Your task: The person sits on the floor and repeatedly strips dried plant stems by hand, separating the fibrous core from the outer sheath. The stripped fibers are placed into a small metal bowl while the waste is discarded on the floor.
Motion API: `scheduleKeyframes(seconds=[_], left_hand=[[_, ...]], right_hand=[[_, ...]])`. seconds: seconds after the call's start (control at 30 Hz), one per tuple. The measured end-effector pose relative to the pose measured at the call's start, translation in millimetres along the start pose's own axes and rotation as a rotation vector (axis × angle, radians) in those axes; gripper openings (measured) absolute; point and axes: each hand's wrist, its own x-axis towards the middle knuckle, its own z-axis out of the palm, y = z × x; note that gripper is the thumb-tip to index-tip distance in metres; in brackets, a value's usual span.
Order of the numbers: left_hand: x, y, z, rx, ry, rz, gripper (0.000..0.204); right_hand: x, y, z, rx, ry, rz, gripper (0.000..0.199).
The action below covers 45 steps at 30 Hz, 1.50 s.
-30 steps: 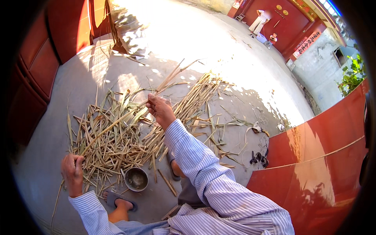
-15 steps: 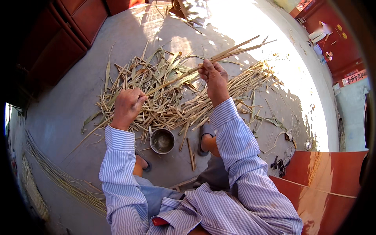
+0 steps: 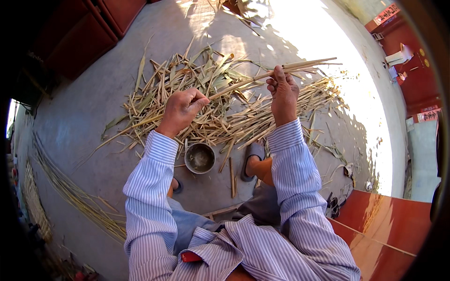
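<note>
My left hand is closed round a long dry plant stalk, knuckles upward. My right hand pinches the same stalk between thumb and fingers, along with a few more stalks whose ends stick out to the right. Between the two hands the stalk slants up to the right. A thin tail trails down to the left from my left hand. Below both hands, a loose heap of cut stalks and dry leaves covers the floor, and straighter stalks lie bunched on its right side.
A metal pot with a handle stands by my feet, dark inside. Two short stalks lie beside it. Long thin stems spread over the floor at left. Red panels are at lower right, dark red furniture at upper left.
Both hands have shifted to the right with the stalks, which now lie flatter. My left hand has also risen a little. The whole view has shifted slightly.
</note>
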Motion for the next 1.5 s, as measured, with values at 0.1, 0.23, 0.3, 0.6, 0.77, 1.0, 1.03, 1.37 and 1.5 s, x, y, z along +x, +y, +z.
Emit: scheduleKeyframes(seconds=[0.1,0.23,0.3,0.6,0.77,1.0,1.03,1.37,1.5], left_hand=[[-0.7,-2.6,3.3,0.002,-0.012,0.001,0.016],[2.1,0.6,0.8,-0.107,-0.023,-0.052,0.014],[1.5,6.9,-0.7,-0.034,-0.005,-0.017,0.015],[6.9,12.2,-0.5,0.345,0.099,0.31,0.018],[13.5,12.2,1.2,0.28,0.069,0.331,0.018],[17.3,13.4,-27.6,-0.204,-0.213,-0.144,0.019],[17.0,15.6,-29.0,-0.271,-0.238,-0.173,0.018],[12.3,5.0,-50.0,-0.211,-0.326,-0.252,0.015],[3.9,-0.2,-46.6,-0.214,-0.329,-0.3,0.014]], right_hand=[[-31.3,9.8,25.4,0.007,-0.304,0.155,0.031],[-46.9,27.4,45.1,0.0,-0.413,0.162,0.021],[-47.7,31.7,48.6,0.002,-0.372,0.149,0.021],[-53.6,36.2,55.0,-0.091,-0.312,0.214,0.023],[-58.4,37.9,52.9,-0.057,-0.337,0.164,0.024],[-63.8,26.6,53.2,-0.053,-0.533,-0.01,0.021],[-63.4,24.9,51.6,-0.087,-0.564,-0.046,0.02],[-40.7,-2.9,23.4,-0.126,-0.595,-0.012,0.03],[-42.6,-10.0,19.5,-0.1,-0.578,0.065,0.037]])
